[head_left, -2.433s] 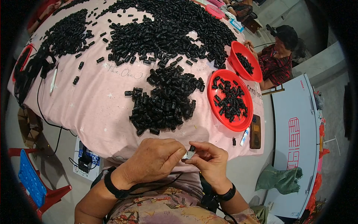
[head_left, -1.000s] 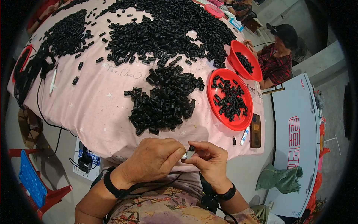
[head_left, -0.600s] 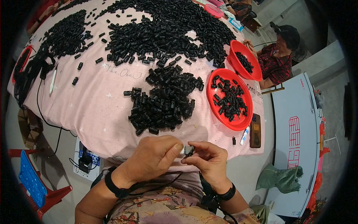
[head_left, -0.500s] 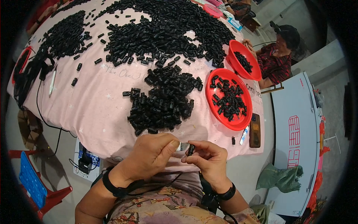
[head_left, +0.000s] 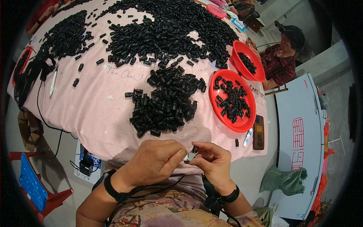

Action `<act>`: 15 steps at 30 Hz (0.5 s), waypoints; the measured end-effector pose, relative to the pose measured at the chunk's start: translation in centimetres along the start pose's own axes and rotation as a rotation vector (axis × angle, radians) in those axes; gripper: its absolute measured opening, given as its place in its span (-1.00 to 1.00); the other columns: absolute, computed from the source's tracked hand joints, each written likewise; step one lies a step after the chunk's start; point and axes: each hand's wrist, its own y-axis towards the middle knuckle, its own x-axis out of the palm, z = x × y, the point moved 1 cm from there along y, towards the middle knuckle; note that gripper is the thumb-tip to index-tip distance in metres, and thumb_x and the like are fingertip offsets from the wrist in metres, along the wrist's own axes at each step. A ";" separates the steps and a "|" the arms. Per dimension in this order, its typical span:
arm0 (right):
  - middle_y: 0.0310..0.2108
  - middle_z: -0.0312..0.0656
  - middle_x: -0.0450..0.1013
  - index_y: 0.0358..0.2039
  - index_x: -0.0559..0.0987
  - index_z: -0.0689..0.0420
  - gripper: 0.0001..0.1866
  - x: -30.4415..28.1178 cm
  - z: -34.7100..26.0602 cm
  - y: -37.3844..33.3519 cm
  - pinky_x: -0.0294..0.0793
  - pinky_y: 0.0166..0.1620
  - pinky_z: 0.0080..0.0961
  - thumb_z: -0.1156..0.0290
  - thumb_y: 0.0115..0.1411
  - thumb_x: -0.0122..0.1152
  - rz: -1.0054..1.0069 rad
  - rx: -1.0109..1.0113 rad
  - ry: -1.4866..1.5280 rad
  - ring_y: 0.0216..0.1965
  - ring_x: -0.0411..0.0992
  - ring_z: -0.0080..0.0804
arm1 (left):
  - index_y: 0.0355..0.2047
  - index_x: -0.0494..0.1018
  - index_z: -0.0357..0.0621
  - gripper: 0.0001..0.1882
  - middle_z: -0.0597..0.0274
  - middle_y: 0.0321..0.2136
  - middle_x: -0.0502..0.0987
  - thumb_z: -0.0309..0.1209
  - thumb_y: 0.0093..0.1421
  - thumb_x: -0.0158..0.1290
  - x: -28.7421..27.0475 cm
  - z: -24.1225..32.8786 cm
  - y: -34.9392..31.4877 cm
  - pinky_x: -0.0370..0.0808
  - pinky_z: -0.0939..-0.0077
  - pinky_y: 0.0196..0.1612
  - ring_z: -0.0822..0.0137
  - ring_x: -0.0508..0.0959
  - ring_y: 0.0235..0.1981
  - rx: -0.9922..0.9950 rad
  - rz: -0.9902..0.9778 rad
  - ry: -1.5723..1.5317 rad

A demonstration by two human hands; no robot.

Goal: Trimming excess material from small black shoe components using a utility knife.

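My left hand [head_left: 153,159] is closed, with a thin, silvery blade-like piece [head_left: 191,155] pinched between thumb and fingers. In my right hand [head_left: 214,162], thumb and fingertips grip a small black cylindrical part [head_left: 195,148]. The silvery piece overlaps the part's near end, but I cannot tell how deeply it touches. Just beyond my hands, a heap of similar black parts [head_left: 164,109] lies on the pink tablecloth [head_left: 94,113]. A red plastic bowl [head_left: 242,128] to the right holds more of them.
A larger mass of black parts [head_left: 151,38] spreads over the far table. Another red bowl [head_left: 261,76], a phone [head_left: 258,132] and a small white packet [head_left: 247,137] are at the right. A person [head_left: 281,60] sits beyond. A red-and-blue stool [head_left: 34,181] stands at lower left; a cable [head_left: 41,109] hangs there.
My left hand has shifted slightly down and right, bringing the silvery piece across the black part. My right hand has stayed nearly in place, and the part shows less between its fingers.
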 end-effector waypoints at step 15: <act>-0.37 -0.27 0.46 -0.04 0.52 0.28 -0.57 0.1 0.2 -0.1 0.49 -0.25 -0.71 0.74 0.03 0.28 -0.006 0.027 0.040 -0.37 0.46 -0.62 | -0.44 0.44 -0.25 -0.84 0.02 -0.58 0.45 -0.45 0.24 -0.06 0.0 0.0 0.0 0.38 0.27 -0.48 0.01 0.49 -0.55 0.005 0.005 0.010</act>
